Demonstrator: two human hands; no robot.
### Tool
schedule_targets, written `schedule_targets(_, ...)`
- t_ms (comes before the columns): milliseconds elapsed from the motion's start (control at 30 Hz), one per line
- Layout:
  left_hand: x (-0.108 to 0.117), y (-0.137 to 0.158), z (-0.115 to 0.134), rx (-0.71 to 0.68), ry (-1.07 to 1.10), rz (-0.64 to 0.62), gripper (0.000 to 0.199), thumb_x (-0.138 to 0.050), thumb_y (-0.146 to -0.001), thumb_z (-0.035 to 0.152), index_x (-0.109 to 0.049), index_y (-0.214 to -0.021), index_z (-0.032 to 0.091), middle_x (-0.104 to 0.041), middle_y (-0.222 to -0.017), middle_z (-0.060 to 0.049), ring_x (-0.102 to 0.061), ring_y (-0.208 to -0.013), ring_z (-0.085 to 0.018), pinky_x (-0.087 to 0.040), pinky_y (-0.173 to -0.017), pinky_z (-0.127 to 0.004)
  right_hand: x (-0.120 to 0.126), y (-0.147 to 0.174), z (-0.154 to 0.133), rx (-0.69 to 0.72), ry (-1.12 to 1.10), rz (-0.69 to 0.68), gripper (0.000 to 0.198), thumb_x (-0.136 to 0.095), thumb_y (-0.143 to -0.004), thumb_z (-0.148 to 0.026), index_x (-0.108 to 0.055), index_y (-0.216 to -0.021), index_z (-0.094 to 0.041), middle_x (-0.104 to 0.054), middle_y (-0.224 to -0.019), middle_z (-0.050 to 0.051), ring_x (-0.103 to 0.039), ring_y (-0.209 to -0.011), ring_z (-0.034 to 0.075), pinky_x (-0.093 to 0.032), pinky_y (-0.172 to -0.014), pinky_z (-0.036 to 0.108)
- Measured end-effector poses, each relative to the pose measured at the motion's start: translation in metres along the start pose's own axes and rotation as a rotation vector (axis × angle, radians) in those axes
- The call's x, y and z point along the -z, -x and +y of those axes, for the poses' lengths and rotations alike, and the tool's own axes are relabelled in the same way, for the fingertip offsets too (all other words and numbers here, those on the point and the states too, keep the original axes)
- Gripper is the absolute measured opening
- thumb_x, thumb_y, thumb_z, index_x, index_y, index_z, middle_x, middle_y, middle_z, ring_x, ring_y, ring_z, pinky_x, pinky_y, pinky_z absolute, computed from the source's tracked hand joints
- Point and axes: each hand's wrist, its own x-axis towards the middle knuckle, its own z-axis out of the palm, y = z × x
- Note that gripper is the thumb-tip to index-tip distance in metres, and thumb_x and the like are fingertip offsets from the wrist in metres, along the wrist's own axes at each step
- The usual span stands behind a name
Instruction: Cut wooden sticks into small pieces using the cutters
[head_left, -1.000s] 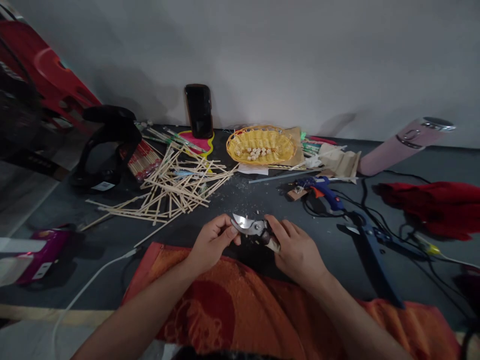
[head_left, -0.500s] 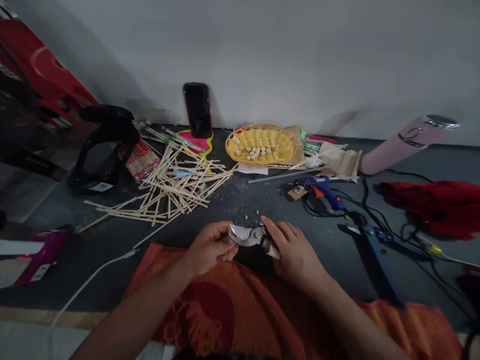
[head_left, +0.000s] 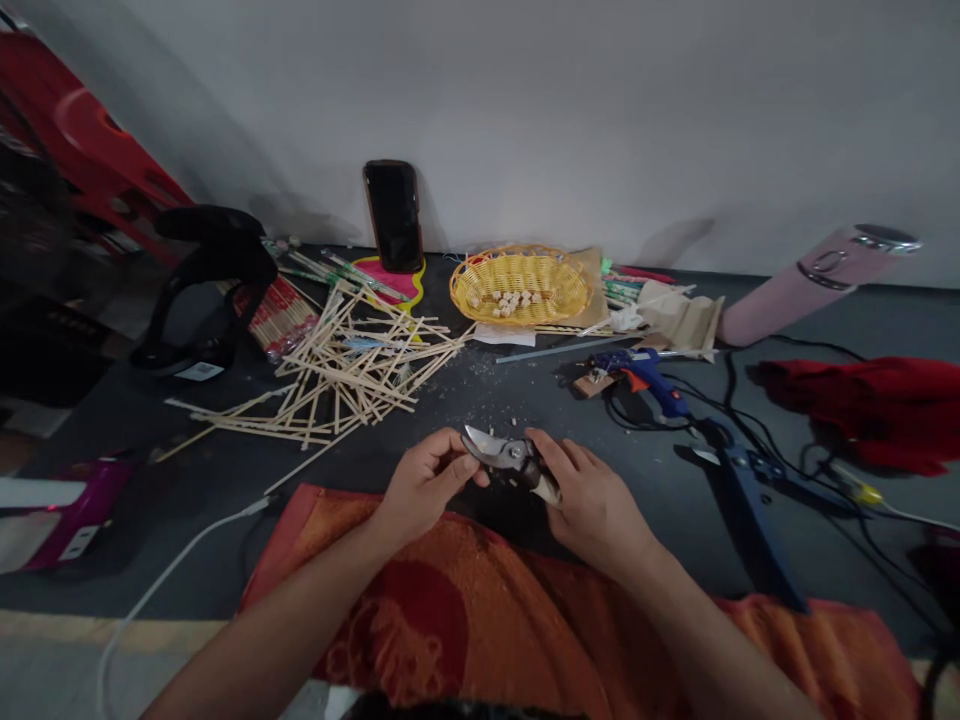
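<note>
My right hand is wrapped round the handles of a pair of pruning shears, whose curved metal blade points left. Thumb and fingers of my left hand are pinched together beside the blade tip; whatever they hold is too small or hidden to make out. Tiny pale cut bits lie on the dark table just past the shears. Further back, a yellow woven basket holds several small pale pieces. To its left a loose heap of thin wooden sticks spreads over the table.
A blue glue gun with cables lies at right, near a pink bottle and red cloth. A phone leans against the wall. A black stand is at left. An orange towel lies under my forearms.
The shears have tilted and shifted slightly up, their blade now clearer of my left fingers. My left hand has moved slightly right and its grip has changed. A person's dark sleeve at far left has moved.
</note>
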Motion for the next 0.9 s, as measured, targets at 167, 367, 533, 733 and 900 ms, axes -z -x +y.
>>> schedule_targets(167, 0.005, 0.002, 0.0, -0.049, -0.035, -0.05, 0.025, -0.059, -0.086, 0.038, -0.061, -0.076, 0.015, -0.065, -0.065, -0.004, -0.04, -0.05, -0.008, -0.028, -0.05, -0.022, 0.004, 0.0, -0.001, 0.017, 0.038, -0.009, 0.073, -0.048, -0.076, -0.01, -0.027, -0.145, -0.018, -0.055, -0.117, 0.012, -0.051, -0.103, 0.027, -0.043, -0.09, 0.041)
schedule_targets(367, 0.009, 0.002, -0.004, -0.001, 0.11, -0.148, 0.026, -0.061, -0.086, 0.039, -0.059, -0.077, 0.014, -0.062, -0.058, -0.002, -0.034, -0.042, -0.006, -0.022, -0.044, -0.021, 0.005, 0.0, 0.001, 0.052, 0.022, -0.02, 0.079, -0.051, -0.074, -0.012, -0.021, -0.147, -0.019, -0.052, -0.123, 0.012, -0.047, -0.108, 0.029, -0.041, -0.092, 0.045)
schedule_targets(533, 0.011, 0.002, -0.003, 0.047, 0.228, -0.236, 0.022, -0.062, -0.086, 0.036, -0.059, -0.081, 0.014, -0.062, -0.058, -0.001, -0.038, -0.043, -0.005, -0.025, -0.045, -0.019, 0.004, 0.0, 0.002, 0.071, 0.001, -0.017, 0.079, -0.052, -0.075, -0.013, -0.02, -0.147, -0.019, -0.051, -0.124, 0.012, -0.046, -0.109, 0.028, -0.041, -0.092, 0.044)
schedule_targets(733, 0.012, 0.003, -0.001, 0.106, 0.266, -0.263, 0.022, -0.064, -0.085, 0.035, -0.059, -0.082, 0.014, -0.062, -0.057, -0.002, -0.04, -0.042, -0.005, -0.024, -0.046, -0.02, -0.001, 0.001, 0.002, 0.08, 0.0, 0.006, 0.065, -0.049, -0.08, -0.014, -0.031, -0.142, -0.021, -0.056, -0.112, 0.011, -0.052, -0.099, 0.025, -0.043, -0.086, 0.039)
schedule_targets(900, 0.012, 0.002, -0.001, 0.129, 0.283, -0.228, 0.026, -0.065, -0.083, 0.038, -0.059, -0.082, 0.013, -0.06, -0.054, -0.001, -0.037, -0.041, -0.005, -0.021, -0.044, -0.02, -0.003, 0.001, 0.001, 0.083, -0.004, -0.007, 0.063, -0.049, -0.078, -0.011, -0.035, -0.139, -0.021, -0.058, -0.104, 0.009, -0.055, -0.091, 0.022, -0.045, -0.082, 0.034)
